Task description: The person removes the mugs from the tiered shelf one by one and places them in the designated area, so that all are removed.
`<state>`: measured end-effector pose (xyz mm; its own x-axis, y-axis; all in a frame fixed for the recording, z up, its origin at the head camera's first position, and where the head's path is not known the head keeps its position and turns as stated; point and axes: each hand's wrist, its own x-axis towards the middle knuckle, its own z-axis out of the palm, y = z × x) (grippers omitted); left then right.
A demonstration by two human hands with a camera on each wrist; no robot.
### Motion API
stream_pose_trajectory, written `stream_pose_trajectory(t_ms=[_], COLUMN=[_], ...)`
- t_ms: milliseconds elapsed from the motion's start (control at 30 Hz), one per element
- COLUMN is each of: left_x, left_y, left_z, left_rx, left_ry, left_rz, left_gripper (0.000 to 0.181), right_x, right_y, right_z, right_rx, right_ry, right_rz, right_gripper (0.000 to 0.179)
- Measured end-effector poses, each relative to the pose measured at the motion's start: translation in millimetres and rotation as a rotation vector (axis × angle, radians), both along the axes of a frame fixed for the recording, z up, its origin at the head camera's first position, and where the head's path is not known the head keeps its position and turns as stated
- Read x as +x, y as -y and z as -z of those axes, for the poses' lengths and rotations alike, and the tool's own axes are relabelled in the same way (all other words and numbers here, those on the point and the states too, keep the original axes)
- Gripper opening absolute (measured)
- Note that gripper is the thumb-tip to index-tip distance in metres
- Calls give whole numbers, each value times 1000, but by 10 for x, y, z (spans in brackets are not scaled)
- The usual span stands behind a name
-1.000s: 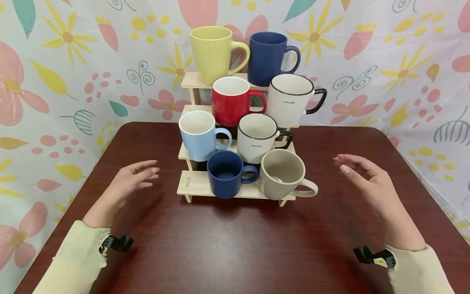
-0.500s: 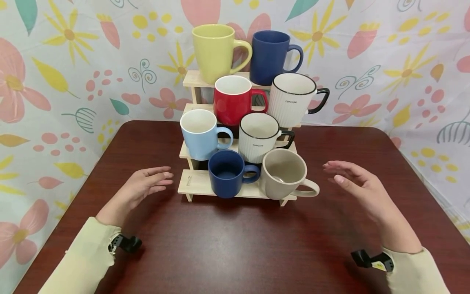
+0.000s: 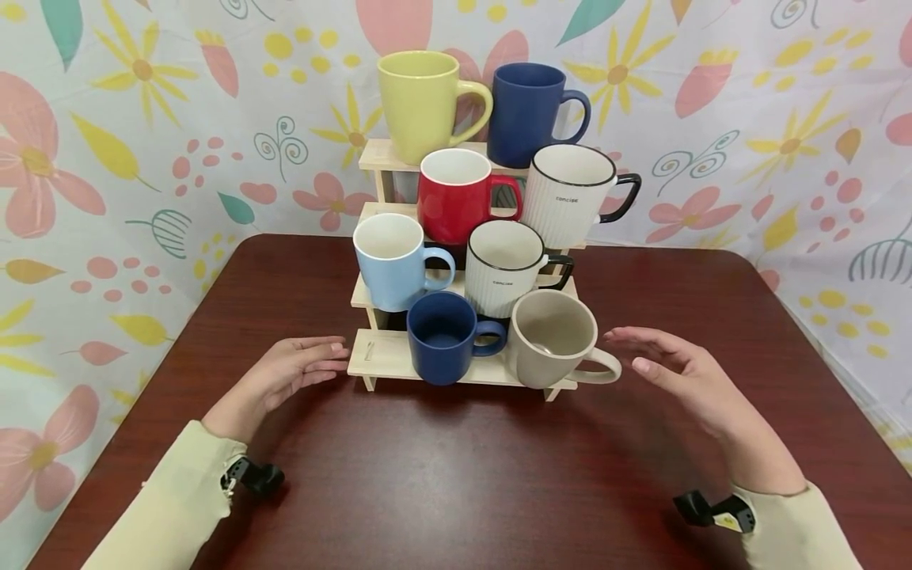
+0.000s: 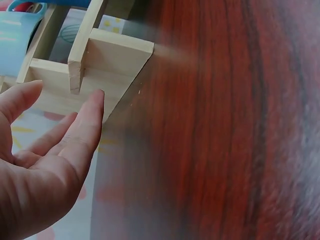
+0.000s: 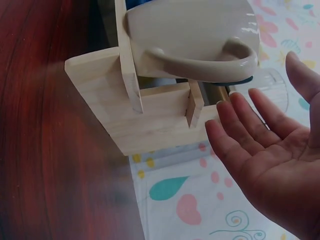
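A stepped wooden rack (image 3: 381,356) carries several mugs. On its lowest step sit a small dark blue mug (image 3: 442,340) and a beige mug (image 3: 549,336), its handle pointing right. Above are a light blue mug (image 3: 395,273) and a white ribbed mug with a black rim (image 3: 495,277). My left hand (image 3: 292,368) is beside the rack's left end, fingers extended; whether the fingertips touch the wood I cannot tell. My right hand (image 3: 677,376), holding nothing, is just right of the beige mug. In the right wrist view its fingers (image 5: 240,130) are spread near the beige handle (image 5: 210,69).
Higher steps hold a red mug (image 3: 452,198), a larger white ribbed mug (image 3: 566,198), a yellow mug (image 3: 420,103) and a dark blue mug (image 3: 526,115). The rack stands on a dark wooden table (image 3: 456,475) before a flowered cloth (image 3: 214,158).
Both hands have moved inward toward the rack, the left one to the right and the right one to the left. Rack and mugs stay in place on the table.
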<state>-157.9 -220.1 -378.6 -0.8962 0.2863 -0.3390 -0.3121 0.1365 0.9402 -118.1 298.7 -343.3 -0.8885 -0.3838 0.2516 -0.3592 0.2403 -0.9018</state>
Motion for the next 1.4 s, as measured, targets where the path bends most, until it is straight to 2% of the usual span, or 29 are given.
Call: stream_pose_trajectory(t_ms=[433, 867, 1167, 1400], left_x=[-17, -59, -79, -103], left_y=[-64, -135, -167, -162], left_z=[67, 99, 136, 134], left_rx=[39, 57, 48, 32], left_ry=[26, 47, 54, 69], left_rz=[14, -6, -49, -47], left_gripper=[61, 61, 59, 57], right_x=[33, 6, -27, -42], right_y=[30, 34, 36, 50], right_z=[3, -27, 14, 6], right_rx=[-16, 55, 51, 164], right_ry=[65, 103, 104, 44], right_rz=[-44, -22, -74, -61], right_gripper=[45, 44, 51, 49])
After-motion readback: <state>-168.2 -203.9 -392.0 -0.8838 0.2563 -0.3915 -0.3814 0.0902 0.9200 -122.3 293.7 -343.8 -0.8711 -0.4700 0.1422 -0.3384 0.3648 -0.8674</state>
